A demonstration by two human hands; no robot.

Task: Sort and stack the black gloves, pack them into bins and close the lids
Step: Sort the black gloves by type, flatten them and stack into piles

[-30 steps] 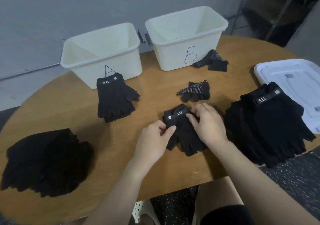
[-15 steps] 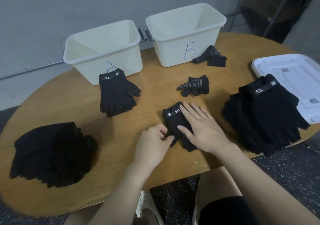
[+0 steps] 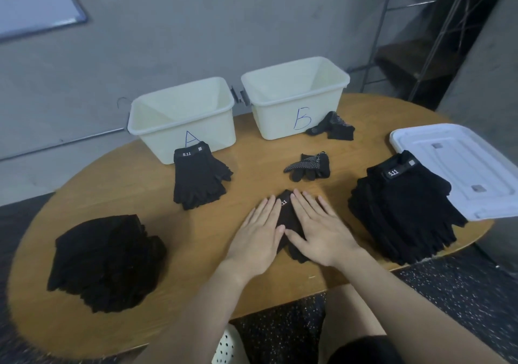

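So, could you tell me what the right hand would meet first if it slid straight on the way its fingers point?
Probably the dotted glove. The right hand lies flat on the 5.11 glove, fingers aimed up-left, so it might just pass left of it.

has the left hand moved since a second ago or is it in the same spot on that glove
Yes. The left hand was pinching the glove's left edge; now it lies flat, fingers stretched toward bin A, pressing the glove beside the right hand.
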